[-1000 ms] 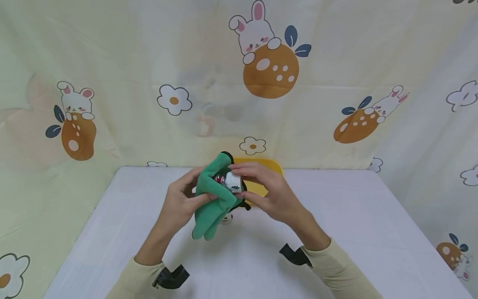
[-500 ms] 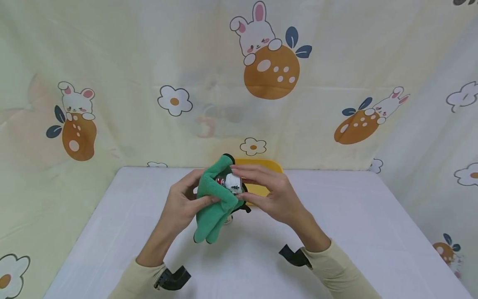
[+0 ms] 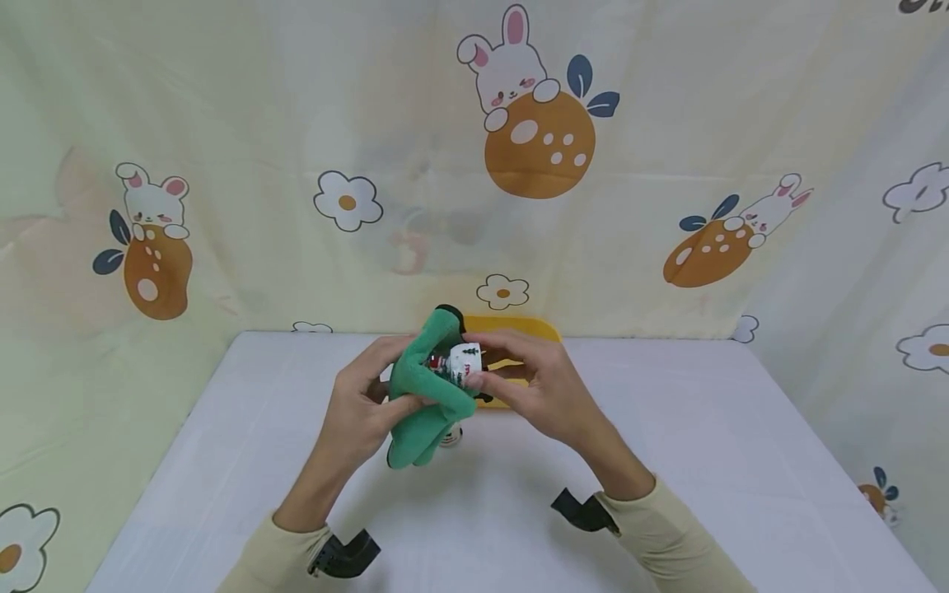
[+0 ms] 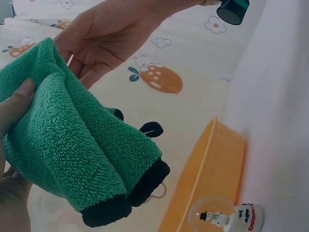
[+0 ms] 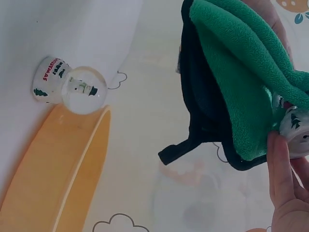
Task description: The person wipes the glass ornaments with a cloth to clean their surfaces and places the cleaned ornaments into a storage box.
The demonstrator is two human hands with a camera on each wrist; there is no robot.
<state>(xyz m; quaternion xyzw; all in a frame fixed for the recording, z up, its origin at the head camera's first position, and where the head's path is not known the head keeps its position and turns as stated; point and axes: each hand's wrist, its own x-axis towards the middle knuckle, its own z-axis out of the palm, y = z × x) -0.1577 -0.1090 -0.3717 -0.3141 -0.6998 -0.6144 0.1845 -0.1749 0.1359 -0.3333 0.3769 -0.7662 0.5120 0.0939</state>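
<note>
My left hand [image 3: 363,403] grips a green towelling cloth [image 3: 424,391] with black trim, which is folded around the globe end of a snow globe [image 3: 465,362]. The snow globe's white base, printed with a small tree and red lettering, points right out of the cloth. By that base my right hand [image 3: 544,383] holds it between thumb and fingers. Something red shows inside the globe, mostly hidden by the cloth. Below the hands a second snow globe [image 5: 48,79] stands upright on the table, with a snowman inside and a printed white base [image 4: 248,218].
Behind the hands, a yellow-orange container [image 3: 522,327] stands at the back of the white table [image 3: 652,428], close to the standing snow globe. A curtain [image 3: 400,107] printed with rabbits and flowers hangs just beyond the table's back edge.
My right hand has turned the snow globe's base, so the tree and red lettering now show. The cloth has shifted and its lower end hangs a little higher. My left hand stays nearly in place.
</note>
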